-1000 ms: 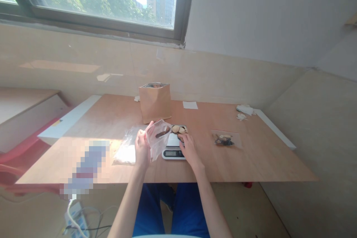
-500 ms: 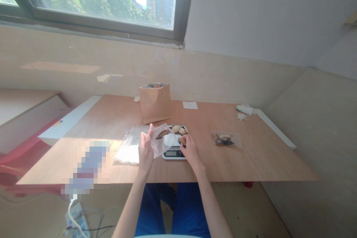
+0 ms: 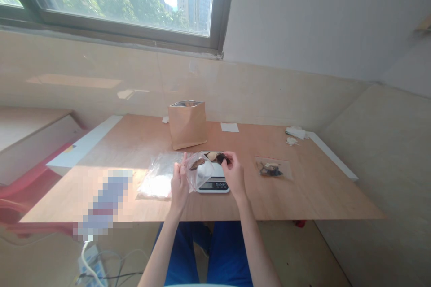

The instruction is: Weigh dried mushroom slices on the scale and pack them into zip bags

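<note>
Two spots worry us here, and both are right by the kitchen scale. Our left hand is gripping a clear plastic bag with one brown piece showing inside, and from above the bag overlaps the scale's left part, so we can't tell if the film is touching it. If it is, we'd guess the reading gets thrown off (digits are too small for us to read anyway). Our right hand has its fingers pinched on a dark piece at the scale's back right corner, just beside a pale piece on the scale. A loose pinch on something that lumpy could mean a drop or crumbs, and a careless knuckle might nudge the pale one over the edge. The film also looks thin and floppy with just one hand on it, so the bag could fold in on itself, or the brown piece could slide out if we tip it. Behind, the brown paper bag stands open near the scale, so a stray knock might topple it. Off to the right, the filled clear bag lies well apart from both hands, so we'd call that low risk.
</note>
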### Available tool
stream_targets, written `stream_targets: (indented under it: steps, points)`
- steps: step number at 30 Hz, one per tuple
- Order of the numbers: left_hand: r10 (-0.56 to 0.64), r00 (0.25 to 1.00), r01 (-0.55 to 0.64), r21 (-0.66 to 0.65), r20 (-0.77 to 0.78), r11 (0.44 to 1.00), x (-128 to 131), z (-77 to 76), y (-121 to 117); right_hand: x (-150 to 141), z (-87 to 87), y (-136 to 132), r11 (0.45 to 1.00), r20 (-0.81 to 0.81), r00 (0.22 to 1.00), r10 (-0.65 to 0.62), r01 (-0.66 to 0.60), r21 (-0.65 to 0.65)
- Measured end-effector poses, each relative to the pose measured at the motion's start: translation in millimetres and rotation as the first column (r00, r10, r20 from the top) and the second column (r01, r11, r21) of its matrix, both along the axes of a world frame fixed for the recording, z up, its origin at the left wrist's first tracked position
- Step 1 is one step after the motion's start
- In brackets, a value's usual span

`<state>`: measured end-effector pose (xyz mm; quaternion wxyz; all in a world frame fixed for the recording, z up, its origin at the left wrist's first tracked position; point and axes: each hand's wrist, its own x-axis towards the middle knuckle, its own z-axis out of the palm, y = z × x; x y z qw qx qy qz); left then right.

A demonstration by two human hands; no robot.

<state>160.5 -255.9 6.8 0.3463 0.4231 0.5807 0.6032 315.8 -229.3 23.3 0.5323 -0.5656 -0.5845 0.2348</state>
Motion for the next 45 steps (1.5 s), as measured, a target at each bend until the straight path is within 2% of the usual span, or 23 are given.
stream_targets:
  steps: [4,8,12,18,23,27,32,35,38,39,41,43,45]
  points:
    - [-0.042,0.998,0.043,0.029,-0.044,0.999,-0.7,-1.0,-1.0,-11.1,20.0,-2.1,0.997,-0.045,0.997,0.068,-0.067,0.026]
    - [-0.055,0.994,0.059,0.039,-0.094,0.998,-1.6,-2.3,-0.4,-17.0,21.0,-4.0,0.991,-0.058,0.989,0.135,-0.136,-0.014]
    - [-0.051,0.991,0.054,0.022,-0.122,0.998,-4.6,-4.6,0.8,-16.0,12.0,-2.5,0.984,-0.079,0.983,0.167,-0.171,-0.047]
    - [-0.004,0.989,0.004,-0.003,-0.146,1.000,-12.9,-7.3,3.8,0.6,-19.0,13.1,0.990,-0.127,0.990,0.056,-0.071,-0.119]
    - [0.016,0.995,-0.013,0.029,-0.100,0.999,-15.4,-10.3,6.2,11.8,-42.5,19.2,0.987,-0.150,0.989,0.012,-0.036,-0.158]
    - [-0.002,0.998,0.004,0.042,-0.063,0.999,-14.3,-11.9,7.7,12.0,-47.4,19.7,0.986,-0.131,0.991,-0.007,-0.014,-0.164]
    - [-0.034,0.998,0.037,0.067,-0.043,0.997,-12.8,-11.7,7.8,10.3,-48.8,19.9,0.985,-0.012,1.000,-0.028,0.025,-0.171]
    - [-0.037,0.998,0.040,0.055,-0.057,0.998,-13.8,-10.0,6.7,8.9,-41.8,14.6,0.995,0.160,0.986,-0.051,0.064,-0.078]
    - [-0.046,0.996,0.046,0.003,-0.078,0.999,-15.3,-7.7,5.2,2.4,-21.6,3.9,0.992,0.246,0.963,-0.114,0.096,0.086]
    - [-0.050,0.994,0.048,-0.015,-0.095,0.999,-15.2,-6.8,4.6,-1.5,-13.1,-0.1,0.993,0.243,0.966,-0.084,0.060,0.104]
    - [-0.072,0.987,0.069,-0.022,-0.144,0.997,-13.6,-4.6,2.9,-11.8,3.4,-7.2,0.990,0.274,0.958,0.083,-0.111,0.086]
    - [-0.102,0.977,0.106,0.013,-0.186,0.994,-10.3,-1.7,0.6,-24.4,15.0,-11.6,0.956,0.399,0.879,0.259,-0.292,0.022]
    - [-0.123,0.971,0.136,0.051,-0.206,0.989,-6.4,1.8,-2.1,-37.2,19.6,-12.3,0.935,0.577,0.753,0.316,-0.350,-0.055]
